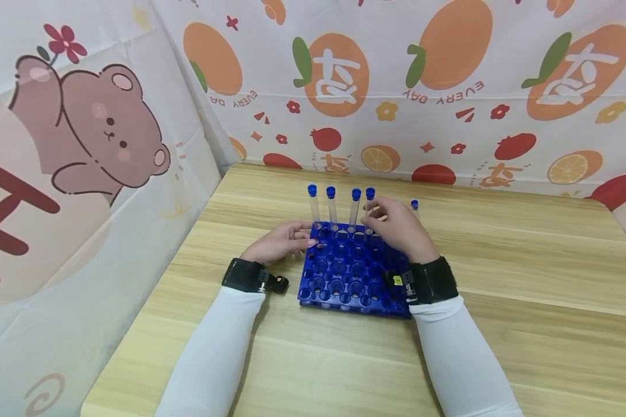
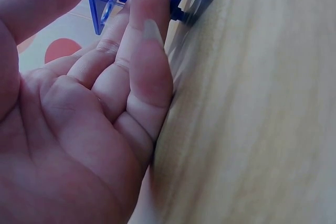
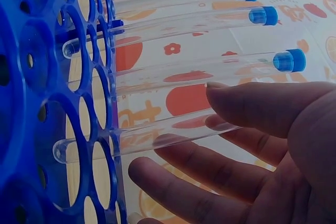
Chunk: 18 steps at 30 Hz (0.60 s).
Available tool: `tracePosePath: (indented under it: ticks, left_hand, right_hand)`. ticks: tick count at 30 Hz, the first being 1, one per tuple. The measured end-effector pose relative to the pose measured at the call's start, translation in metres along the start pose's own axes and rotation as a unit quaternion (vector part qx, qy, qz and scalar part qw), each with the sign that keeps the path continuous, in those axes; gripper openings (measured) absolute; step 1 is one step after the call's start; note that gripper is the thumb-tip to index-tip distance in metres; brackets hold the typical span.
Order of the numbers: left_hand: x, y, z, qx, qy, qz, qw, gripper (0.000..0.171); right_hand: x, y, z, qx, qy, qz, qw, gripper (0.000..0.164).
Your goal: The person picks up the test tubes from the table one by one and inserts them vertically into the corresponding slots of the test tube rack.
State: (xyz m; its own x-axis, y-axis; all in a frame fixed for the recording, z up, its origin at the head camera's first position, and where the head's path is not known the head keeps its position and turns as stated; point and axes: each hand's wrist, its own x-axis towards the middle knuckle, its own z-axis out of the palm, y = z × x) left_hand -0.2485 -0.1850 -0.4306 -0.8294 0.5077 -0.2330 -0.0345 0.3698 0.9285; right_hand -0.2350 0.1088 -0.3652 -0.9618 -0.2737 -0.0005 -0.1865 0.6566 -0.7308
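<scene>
A blue test tube rack [image 1: 339,269] sits on the table. Clear test tubes with blue caps stand upright along its far row, among them one at the left corner [image 1: 314,205], a second [image 1: 332,207] and a third [image 1: 354,208]. My right hand [image 1: 398,226] holds another test tube [image 3: 142,141] between thumb and index finger, its lower end in a rack hole. The other right fingers spread loosely behind it. My left hand [image 1: 281,242] grips the rack's left edge, thumb on top and fingers against the side, partly hidden in the left wrist view.
Beyond my right hand shows one more blue-capped tube [image 1: 414,205], its lower part hidden. The wooden table [image 1: 526,278] reaches to a printed cloth [image 1: 396,121] behind and another at the left. Each wrist wears a black strap with a small camera.
</scene>
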Motion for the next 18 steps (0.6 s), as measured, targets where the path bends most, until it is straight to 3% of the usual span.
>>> tracePosePath:
  ticks: [18]
  left_hand:
    - [-0.0033,0.0026,0.0015,-0.001,-0.003,0.004,1.0,0.058]
  right_hand:
    - [-0.0046,0.0018,-0.008,0.018,-0.002,0.01,1.0,0.041]
